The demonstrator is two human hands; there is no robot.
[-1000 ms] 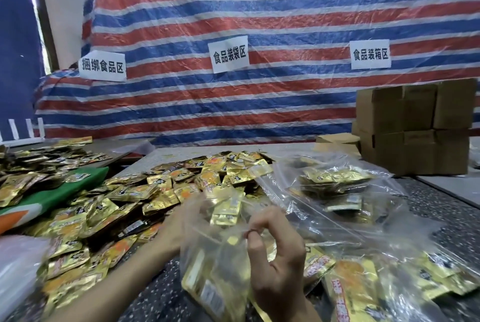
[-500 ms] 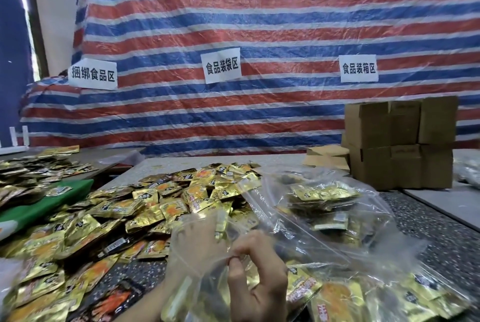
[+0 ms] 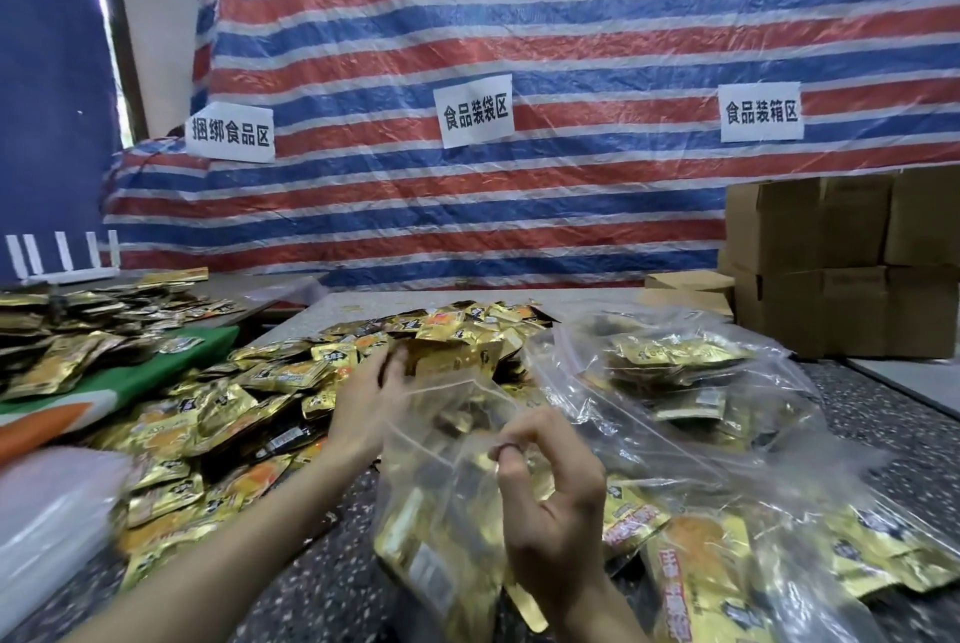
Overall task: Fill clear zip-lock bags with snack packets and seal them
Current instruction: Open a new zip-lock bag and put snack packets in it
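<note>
The left hand [image 3: 371, 395] is closed on gold packets at the mouth of the clear zip-lock bag [image 3: 447, 502], while the right hand [image 3: 550, 502] pinches the bag's near rim between thumb and fingers; left of the bag a loose heap of gold snack packets [image 3: 223, 414] covers the speckled worktop [image 3: 322, 585]; right of it lie filled clear bags [image 3: 691, 382]; beyond those, cardboard boxes [image 3: 841, 258] stand stacked against a striped tarp [image 3: 519, 19] carrying three paper signs [image 3: 475, 117]; the held bag is crumpled, upright, roughly half full of gold packets, its top open.
</note>
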